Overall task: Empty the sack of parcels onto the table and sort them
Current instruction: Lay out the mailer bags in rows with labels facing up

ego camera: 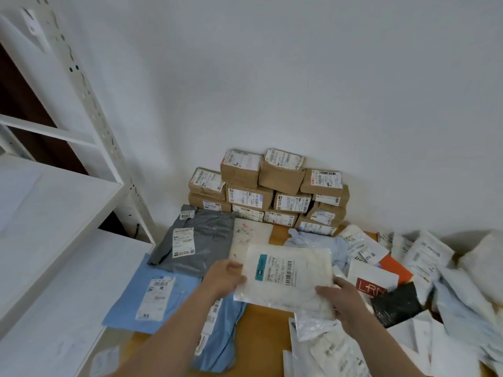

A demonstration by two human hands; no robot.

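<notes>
Above the bench (261, 322), centre | we hold a white flat mailer (294, 284) off its surface; left hand (223, 278) pinches the left edge, right hand (343, 297) grips the near right corner | we judge it light, thin, floppy, slick; take opposite edges, clear of the label (275, 269) | grey mailer (209, 238) and blue mailer (128, 303) lie left; boxes (272, 186) stacked behind

Brightly and evenly lit, with a cool bluish-white cast. Shadowed only faintly behind the stacked boxes (272, 191) against the far wall (299, 77). Bent strongly at the edges, most visibly along the left shelf post (94, 104). Slightly soft overall, smeared over the right parcel heap (457, 300).
</notes>
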